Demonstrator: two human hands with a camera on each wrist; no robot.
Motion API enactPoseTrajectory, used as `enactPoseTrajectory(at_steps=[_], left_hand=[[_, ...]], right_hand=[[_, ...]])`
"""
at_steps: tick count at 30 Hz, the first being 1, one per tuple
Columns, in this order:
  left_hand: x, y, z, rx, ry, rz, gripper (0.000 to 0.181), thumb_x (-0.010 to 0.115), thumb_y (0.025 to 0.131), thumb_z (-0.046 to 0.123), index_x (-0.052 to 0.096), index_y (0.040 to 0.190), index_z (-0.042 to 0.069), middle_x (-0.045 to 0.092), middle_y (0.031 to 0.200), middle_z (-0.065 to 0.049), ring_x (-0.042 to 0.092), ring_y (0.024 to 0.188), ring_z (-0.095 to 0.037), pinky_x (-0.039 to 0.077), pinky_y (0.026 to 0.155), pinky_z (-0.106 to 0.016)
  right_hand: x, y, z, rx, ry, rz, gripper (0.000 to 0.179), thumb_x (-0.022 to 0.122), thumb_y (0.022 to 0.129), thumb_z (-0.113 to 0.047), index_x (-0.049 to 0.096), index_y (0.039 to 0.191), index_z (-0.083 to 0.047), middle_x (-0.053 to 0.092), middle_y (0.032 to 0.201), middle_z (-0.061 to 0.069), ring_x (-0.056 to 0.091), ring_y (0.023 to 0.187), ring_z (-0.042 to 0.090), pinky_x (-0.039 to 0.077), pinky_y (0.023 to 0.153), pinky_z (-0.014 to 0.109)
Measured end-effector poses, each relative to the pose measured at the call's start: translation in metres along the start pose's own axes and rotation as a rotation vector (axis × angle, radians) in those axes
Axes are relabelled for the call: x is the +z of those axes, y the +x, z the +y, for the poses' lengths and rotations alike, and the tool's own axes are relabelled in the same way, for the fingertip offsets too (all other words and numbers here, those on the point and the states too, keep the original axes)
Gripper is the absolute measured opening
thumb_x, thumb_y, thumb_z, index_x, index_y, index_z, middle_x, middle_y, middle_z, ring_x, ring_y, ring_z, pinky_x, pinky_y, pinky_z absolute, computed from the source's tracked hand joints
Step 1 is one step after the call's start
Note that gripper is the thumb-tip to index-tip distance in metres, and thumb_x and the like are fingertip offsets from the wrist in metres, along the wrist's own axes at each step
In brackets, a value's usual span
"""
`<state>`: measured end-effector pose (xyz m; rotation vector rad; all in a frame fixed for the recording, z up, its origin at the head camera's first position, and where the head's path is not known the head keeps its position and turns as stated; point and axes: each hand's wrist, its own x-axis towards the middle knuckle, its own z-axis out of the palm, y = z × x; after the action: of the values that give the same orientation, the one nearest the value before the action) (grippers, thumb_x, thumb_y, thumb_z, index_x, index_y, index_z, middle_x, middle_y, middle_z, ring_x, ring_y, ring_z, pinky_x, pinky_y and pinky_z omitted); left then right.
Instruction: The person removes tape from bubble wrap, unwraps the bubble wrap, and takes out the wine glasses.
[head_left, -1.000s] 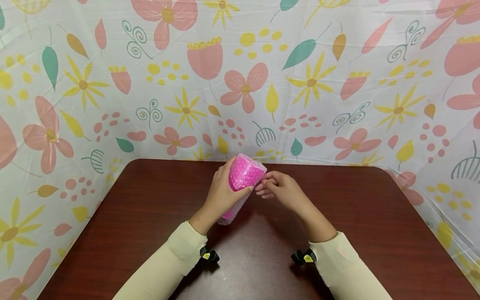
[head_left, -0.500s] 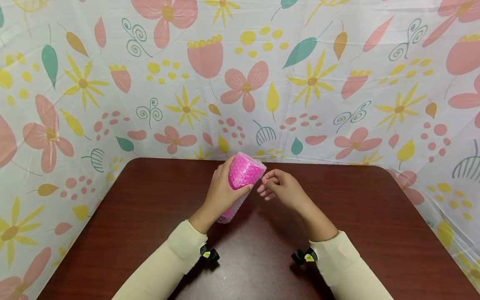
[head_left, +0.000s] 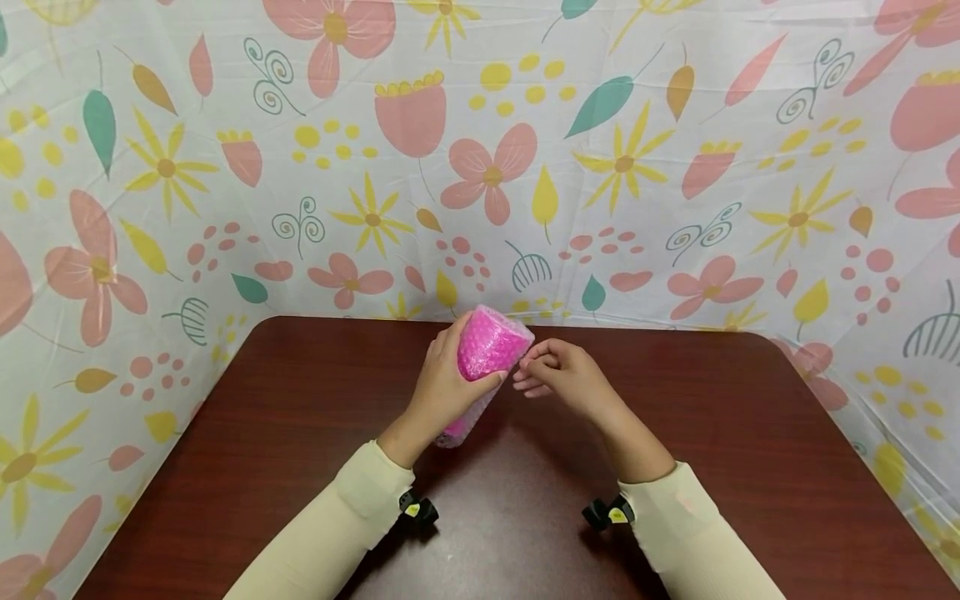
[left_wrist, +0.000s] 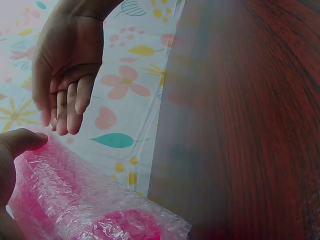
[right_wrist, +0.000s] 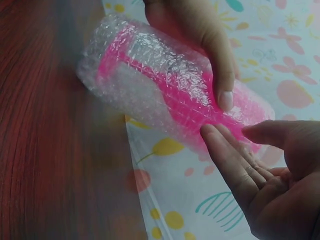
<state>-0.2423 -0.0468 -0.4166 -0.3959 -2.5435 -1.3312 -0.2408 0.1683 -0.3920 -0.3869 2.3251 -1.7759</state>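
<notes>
A pink goblet (head_left: 491,346), wrapped in clear bubble wrap, is held tilted above the table, its bowl end up. My left hand (head_left: 442,383) grips it round the bowl, the thumb lying across the near side. In the right wrist view the goblet's stem and foot show through the bubble wrap (right_wrist: 145,95). Close to the bowl end is my right hand (head_left: 566,379), with its fingers loosely bent and nothing visible between them. In the right wrist view its thumb and index finger (right_wrist: 225,157) stand apart beside the wrap; whether they touch it I cannot tell.
A dark reddish-brown wooden table (head_left: 300,433) lies under both hands. Behind it and along its sides hangs a white cloth (head_left: 487,242) printed with flowers and leaves. Small black wrist cameras (head_left: 420,508) sit on both cuffs.
The right hand has shifted very slightly away from the wrapped goblet and back toward it. The left hand keeps its grip, and the goblet stays almost still.
</notes>
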Motion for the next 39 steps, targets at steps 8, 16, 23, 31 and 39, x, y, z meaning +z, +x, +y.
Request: enactPoseTrajectory(at_steps=[8,16,23,31,39], left_hand=[[0.0013,-0.0002,-0.0001,0.017,0.017,0.003,0.097,0.086,0.077,0.037,0.032,0.156,0.026,0.051,0.141,-0.011,0.050,0.121,-0.029,0.053,0.094,-0.051],[0.0018,-0.0005,-0.0009,0.038,0.045,0.033,0.097,0.087,0.076,0.038,0.033,0.155,0.025,0.051,0.141,-0.011,0.050,0.121,-0.030,0.051,0.096,-0.052],[0.0004,-0.0002,-0.0004,0.037,0.058,0.050,0.098,0.088,0.075,0.038,0.034,0.155,0.025,0.052,0.140,-0.012,0.050,0.120,-0.031,0.049,0.097,-0.053],[-0.0005,0.0007,-0.0007,0.038,0.045,0.056,0.097,0.087,0.075,0.038,0.034,0.155,0.025,0.052,0.139,-0.013,0.050,0.120,-0.032,0.050,0.096,-0.053],[-0.0008,0.0001,0.0000,0.033,0.030,0.055,0.096,0.087,0.075,0.037,0.034,0.155,0.025,0.052,0.139,-0.014,0.050,0.121,-0.032,0.051,0.095,-0.053]], right_hand=[[0.0008,-0.0007,-0.0001,0.001,-0.043,0.018,0.022,0.054,0.103,-0.009,0.055,0.110,0.011,0.072,0.099,0.029,0.076,0.083,0.027,0.061,0.083,0.051],[0.0034,-0.0020,-0.0025,-0.009,-0.044,0.013,0.023,0.052,0.104,-0.008,0.050,0.117,0.011,0.071,0.108,0.029,0.075,0.093,0.030,0.060,0.086,0.052],[0.0030,-0.0047,-0.0055,-0.021,-0.093,0.040,0.019,0.053,0.104,-0.010,0.054,0.113,0.006,0.073,0.095,0.024,0.074,0.085,0.034,0.062,0.077,0.046],[0.0045,-0.0051,-0.0065,-0.046,-0.018,0.021,0.018,0.052,0.105,-0.011,0.053,0.112,0.006,0.071,0.095,0.025,0.073,0.090,0.043,0.062,0.079,0.050],[0.0052,-0.0044,-0.0065,-0.049,0.013,0.014,0.019,0.053,0.103,-0.009,0.052,0.110,0.008,0.071,0.099,0.028,0.071,0.096,0.048,0.060,0.084,0.053]])
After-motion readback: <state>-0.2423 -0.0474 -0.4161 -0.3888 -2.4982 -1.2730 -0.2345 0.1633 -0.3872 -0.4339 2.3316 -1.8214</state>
